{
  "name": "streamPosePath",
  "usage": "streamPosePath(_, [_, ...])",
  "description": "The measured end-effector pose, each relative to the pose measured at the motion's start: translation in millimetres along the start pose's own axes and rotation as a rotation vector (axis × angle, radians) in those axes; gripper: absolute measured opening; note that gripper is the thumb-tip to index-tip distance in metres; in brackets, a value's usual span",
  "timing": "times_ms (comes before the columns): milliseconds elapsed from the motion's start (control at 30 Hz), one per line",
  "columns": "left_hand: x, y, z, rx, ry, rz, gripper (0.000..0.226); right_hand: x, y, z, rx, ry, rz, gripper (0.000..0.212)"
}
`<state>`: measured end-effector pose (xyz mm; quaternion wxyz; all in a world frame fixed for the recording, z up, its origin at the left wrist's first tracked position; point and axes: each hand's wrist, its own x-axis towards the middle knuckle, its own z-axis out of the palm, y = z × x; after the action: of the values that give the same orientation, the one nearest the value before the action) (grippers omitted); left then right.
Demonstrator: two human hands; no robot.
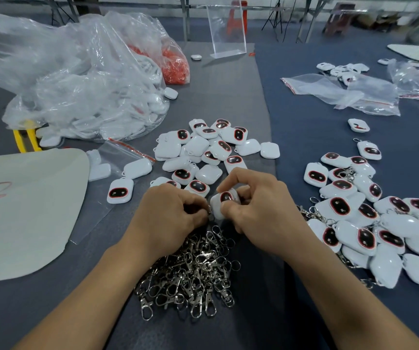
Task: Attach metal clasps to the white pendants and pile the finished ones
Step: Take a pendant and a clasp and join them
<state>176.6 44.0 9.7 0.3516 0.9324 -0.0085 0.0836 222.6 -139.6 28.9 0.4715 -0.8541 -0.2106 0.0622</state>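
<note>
At centre frame, the right hand point(261, 208) pinched a white pendant point(225, 199) between curled fingers and thumb, while the left hand point(170, 213) pinched a mostly hidden metal clasp point(209, 212) against its edge. Loose clasps point(193, 274) lay heaped just below on the table point(228, 97); finished pendants point(370, 223) were piled at the right.

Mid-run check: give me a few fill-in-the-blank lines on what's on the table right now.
The right hand grips a white pendant while the left hand pinches a metal ____ at its edge.
The heap of loose clasps lies ____ the two forearms.
The finished pile, clasps fitted, lies on the person's ____.
The tool beside the plastic bag has ____ handles.
Missing: clasp; between; right; yellow.
</note>
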Motion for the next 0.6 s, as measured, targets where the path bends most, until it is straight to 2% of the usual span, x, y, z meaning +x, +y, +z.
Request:
streamPosePath(233, [-1,0,1,-0.015,0.046,-0.009,0.034,-7,-2,4,0.041,-0.027,-0.034,0.02])
streamPosePath(300, [-1,-2,3,-0.002,0.059,-0.011,0.03,-7,-1,4,0.104,-0.046,0.003,0.021])
streamPosePath(400, [-2,0,5,-0.053,0.146,-0.017,0.023,-2,1,2,0.349,-0.042,0.138,0.021])
streamPosePath(500, [-3,2,5,-0.236,0.24,-0.011,0.024,4,1,-5,0.658,-0.031,0.284,0.017])
streamPosePath(600, [-2,6,3,-0.339,0.244,0.029,0.031,6,1,-12,0.799,-0.083,0.38,0.016])
